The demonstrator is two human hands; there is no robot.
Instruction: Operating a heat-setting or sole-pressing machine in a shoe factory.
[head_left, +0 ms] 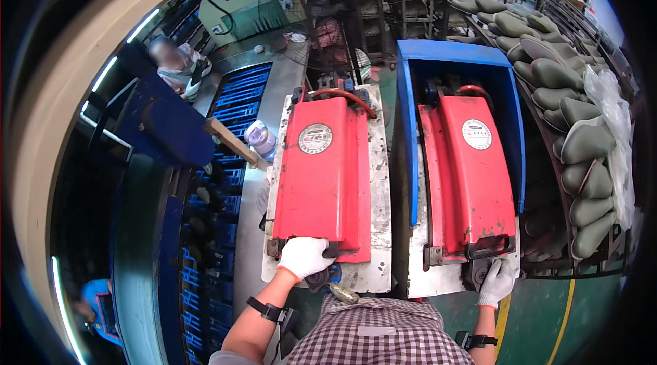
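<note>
- Clearly, the left hand (306, 257), in a white glove at the lower centre of the frame, has its grip closed over the left black handle (332, 249); the fingertips are hidden.
- That handle sits at the near end of the left red cover (315, 190), in the middle of the frame, with a round pale label (315, 138) near its top and a white plate (380, 228) beneath.
- The right hand (498, 283), also gloved, is at the lower right of centre, against a dark bracket (475, 273); whether its grip holds it, I cannot tell.
- Just above it is the right black handle (490, 247), on the right red cover (475, 187), which stands inside a blue housing (452, 51) open toward the wearer.
- A checked apron (369, 334) fills the bottom centre.
- Left of the left cover, a bottle (260, 136) stands by a metal table (254, 207).
- Grey-green moulded pieces (551, 74) crowd a rack at the upper right, partly under clear plastic (606, 101).
- One person (179, 69) is at the upper left; another, in a blue top (101, 305), at the lower left.
- Yellow lines (565, 314) cross the green floor (534, 317) at the lower right.
</note>
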